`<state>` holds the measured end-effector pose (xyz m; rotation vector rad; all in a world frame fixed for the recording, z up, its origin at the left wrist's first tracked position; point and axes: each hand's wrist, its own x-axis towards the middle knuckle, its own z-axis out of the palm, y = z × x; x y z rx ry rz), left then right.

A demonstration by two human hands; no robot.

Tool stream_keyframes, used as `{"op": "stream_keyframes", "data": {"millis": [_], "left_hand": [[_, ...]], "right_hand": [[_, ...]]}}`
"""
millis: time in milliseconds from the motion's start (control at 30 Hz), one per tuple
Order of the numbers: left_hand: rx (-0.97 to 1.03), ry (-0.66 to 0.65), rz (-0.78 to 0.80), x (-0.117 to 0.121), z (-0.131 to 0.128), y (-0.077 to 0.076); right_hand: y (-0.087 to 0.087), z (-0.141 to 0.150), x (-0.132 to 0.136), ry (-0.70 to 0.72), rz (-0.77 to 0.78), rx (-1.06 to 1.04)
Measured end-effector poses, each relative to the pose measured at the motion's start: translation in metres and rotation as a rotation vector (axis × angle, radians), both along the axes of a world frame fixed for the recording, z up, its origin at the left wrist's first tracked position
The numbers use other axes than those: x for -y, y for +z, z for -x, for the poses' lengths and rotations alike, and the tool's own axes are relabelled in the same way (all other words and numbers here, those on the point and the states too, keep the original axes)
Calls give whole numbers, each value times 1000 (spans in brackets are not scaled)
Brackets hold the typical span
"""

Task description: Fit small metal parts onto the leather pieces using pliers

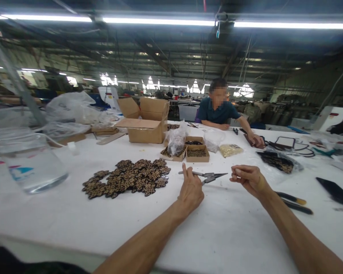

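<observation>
In the middle of the white table [231,236], my left hand [192,190] is closed around a pair of needle-nose pliers [209,177]. The jaws point right, towards my other hand, and look a little apart at the tips. My right hand [248,179] is raised just beyond them, thumb and fingers pinched together; whatever they hold is too small to make out. Left of the pliers lies a spread pile of leopard-print, dark-edged cut pieces [137,177]. Beyond my hands, small cardboard boxes [198,156] hold tiny brass-coloured and dark parts.
Behind the pile stands an open cardboard box [148,131]. A large clear water jug [36,167] is at the left. Dark-handled pliers [294,201] lie beside my right forearm, near a black flat object [334,190]. Across the table sits a person [218,108], one hand on dark items.
</observation>
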<state>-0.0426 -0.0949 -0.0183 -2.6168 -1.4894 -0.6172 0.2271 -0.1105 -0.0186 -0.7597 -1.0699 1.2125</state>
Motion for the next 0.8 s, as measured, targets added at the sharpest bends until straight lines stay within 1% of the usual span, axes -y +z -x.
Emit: {"op": "stream_keyframes", "data": {"millis": [133,267,467,633,800], "left_hand": [[-133,56,-67,0,0,1],[-160,91,-97,0,-2,1],[-162,40,-90,-1,-3,0],[-140,56,-131,-3,-3,-4],[-160,37,-106,-3,-1,-5]], "right_hand": [[3,6,4,39,6,60],[1,14,5,22,15,72],[-7,15,2,-23,51,70],[-8,14,2,-15,17,79],[-12,15,1,-50,-48,86]]}}
